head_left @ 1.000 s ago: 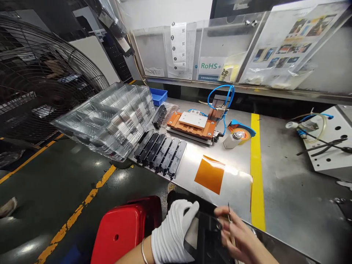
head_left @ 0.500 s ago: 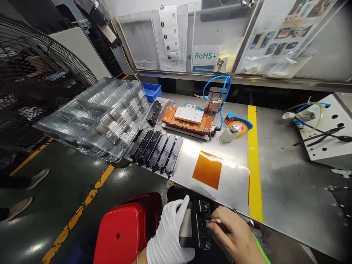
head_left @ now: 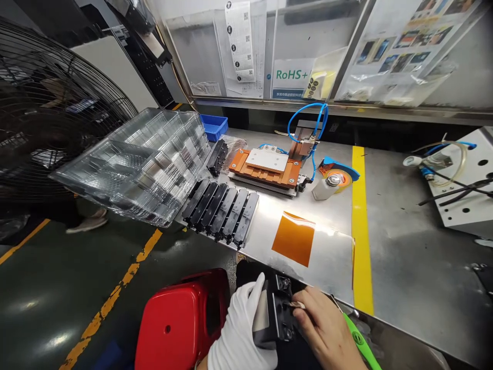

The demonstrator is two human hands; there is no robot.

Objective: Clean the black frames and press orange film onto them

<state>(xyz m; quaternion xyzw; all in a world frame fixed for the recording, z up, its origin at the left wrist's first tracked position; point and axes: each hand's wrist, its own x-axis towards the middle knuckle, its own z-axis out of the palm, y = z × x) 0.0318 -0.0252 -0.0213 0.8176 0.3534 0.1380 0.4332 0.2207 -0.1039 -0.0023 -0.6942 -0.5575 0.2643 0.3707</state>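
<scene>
My left hand (head_left: pixel 239 329), in a white glove, is closed around a black plastic part (head_left: pixel 265 336) with a grey rectangular patch, low in front of the bench. Along the part's right side runs a black strip with round fittings near its ends. My right hand (head_left: pixel 323 329) is bare; its thumb and forefinger pinch a small pale piece (head_left: pixel 297 305) against the middle of that strip. The piece's exact kind is too small to make out. Beside the right hand a green handle (head_left: pixel 360 339) with a thin metal shaft shows; the fingers hide how it is supported.
Several black parts (head_left: pixel 221 210) lie in a row on the bench, left of an orange film sheet (head_left: pixel 294 240). Behind are an orange fixture (head_left: pixel 265 167), a small bottle (head_left: pixel 325 189) and a tape roll (head_left: pixel 342 177). Clear trays (head_left: pixel 134 164) overhang left; a red stool (head_left: pixel 173 329) stands below.
The view has shifted slightly. More of the green handle shows beside my right hand. Both hands keep their hold on the black part and the small piece. A person's foot at far left has moved.
</scene>
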